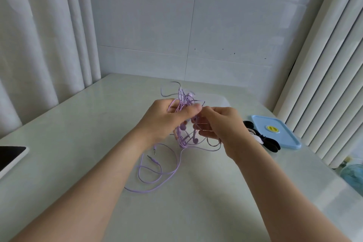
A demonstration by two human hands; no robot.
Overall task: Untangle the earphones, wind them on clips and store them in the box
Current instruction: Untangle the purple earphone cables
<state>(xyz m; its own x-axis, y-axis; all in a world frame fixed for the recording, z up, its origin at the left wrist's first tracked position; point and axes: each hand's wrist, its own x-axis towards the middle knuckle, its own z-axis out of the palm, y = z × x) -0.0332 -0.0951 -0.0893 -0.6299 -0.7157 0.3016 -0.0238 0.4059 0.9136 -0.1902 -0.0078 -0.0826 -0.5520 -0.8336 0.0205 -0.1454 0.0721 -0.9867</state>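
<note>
Left hand (167, 118), fingers curled, gripping tangled purple earphones (183, 94) raised off table (88, 124). Right hand (222, 125), just beside it, pinching strands of same tangle. Loose cord loops and two plugs (151, 158) lying on table below left wrist. Black-and-white clips (263, 139) just right of right hand, beside blue lid (275, 129) farther right.

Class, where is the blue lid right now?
Head view: the blue lid lies flat on the table's right side, the black and white clips at its left edge, right of the right hand.

a home: curtains (39, 35), tiled wall (196, 25), table (98, 124).
</note>
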